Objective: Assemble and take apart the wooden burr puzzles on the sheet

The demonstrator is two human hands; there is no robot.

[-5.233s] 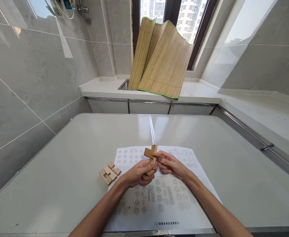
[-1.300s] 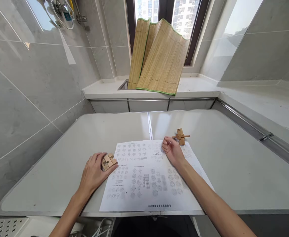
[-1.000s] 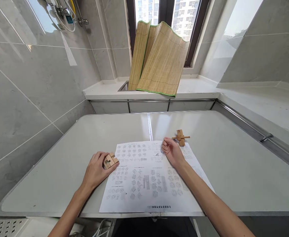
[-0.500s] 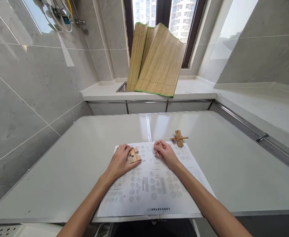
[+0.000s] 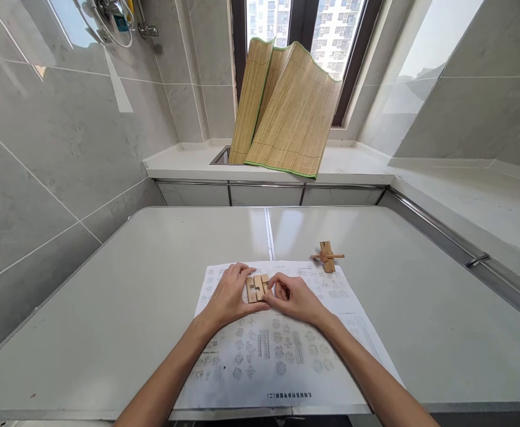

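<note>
Several small wooden blocks (image 5: 256, 288) lie side by side over the upper part of a printed sheet (image 5: 286, 379). My left hand (image 5: 233, 295) curves around their left side, thumb along the near edge and fingers at the far edge, holding them. At the right end of the blocks, my right hand (image 5: 296, 298) has its thumb and index finger pinched on a block. A wooden cross-shaped puzzle (image 5: 327, 256) rests at the sheet's upper right corner, touched by neither hand.
The sheet lies on a white table (image 5: 108, 320) with a seam down its middle. Behind it, a folded bamboo mat (image 5: 293, 112) leans by the window on a white ledge (image 5: 175, 163). Grey tiled walls stand on both sides, and a metal rail runs along the right.
My right hand has come down and left to the wooden blocks and now pinches at their right end. My left hand and the blocks have shifted right and turned slightly. The view has tilted a little.
</note>
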